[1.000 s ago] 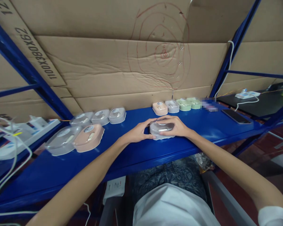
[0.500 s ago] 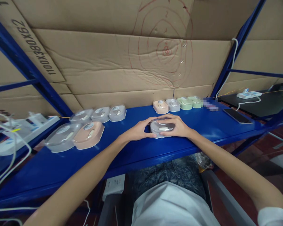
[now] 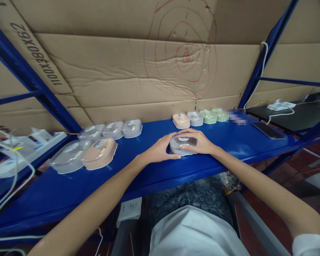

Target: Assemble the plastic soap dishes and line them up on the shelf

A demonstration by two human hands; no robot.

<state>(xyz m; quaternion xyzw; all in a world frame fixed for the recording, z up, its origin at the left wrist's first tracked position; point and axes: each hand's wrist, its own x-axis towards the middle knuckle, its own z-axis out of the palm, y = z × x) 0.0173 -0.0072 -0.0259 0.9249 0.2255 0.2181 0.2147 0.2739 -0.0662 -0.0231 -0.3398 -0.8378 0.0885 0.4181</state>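
A grey plastic lunch box (image 3: 175, 145) with a see-through lid and a pale latch stands near the middle of the blue table. My left hand (image 3: 162, 149) curves round its left side, with the thumb along the near lower edge. From the right, my right hand (image 3: 202, 140) grips the same box, its fingers over the far side and its thumb at the front by the latch. Part of the lid and the right side are hidden by my fingers.
Grey boxes (image 3: 132, 128) and a peach box (image 3: 100, 153) stand at the left. Behind my hands are another peach box (image 3: 181, 121), a grey one and green boxes (image 3: 208, 117). A phone (image 3: 268, 130) lies at the right. Cardboard (image 3: 117, 67) backs the table (image 3: 149, 177).
My right thumb has shifted up and inward on the front of the box, towards the latch. The left thumb has slid slightly right along the near edge. The box stays in place.
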